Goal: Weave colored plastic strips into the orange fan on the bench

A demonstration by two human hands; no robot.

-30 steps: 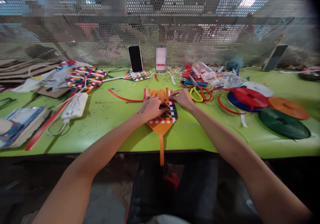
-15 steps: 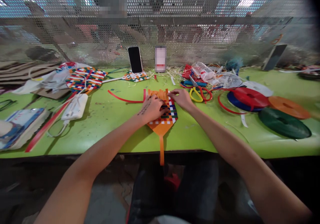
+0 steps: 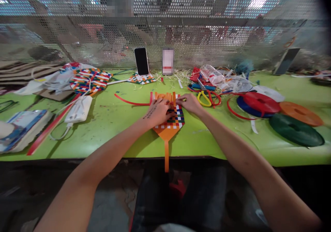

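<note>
The half-woven fan [image 3: 170, 121] lies flat on the table [image 3: 108, 121] at the centre of the frame. The left hand [image 3: 158, 110] and right hand [image 3: 190, 103] press on its upper part, fingertips nearly meeting; whether they pinch a strip I cannot tell. It looks light, thin and springy, so it is best pinned by the woven body, not by the loose ends.

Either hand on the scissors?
No, the left hand and right hand rest on the woven fan; the scissors lie apart beside them.
</note>
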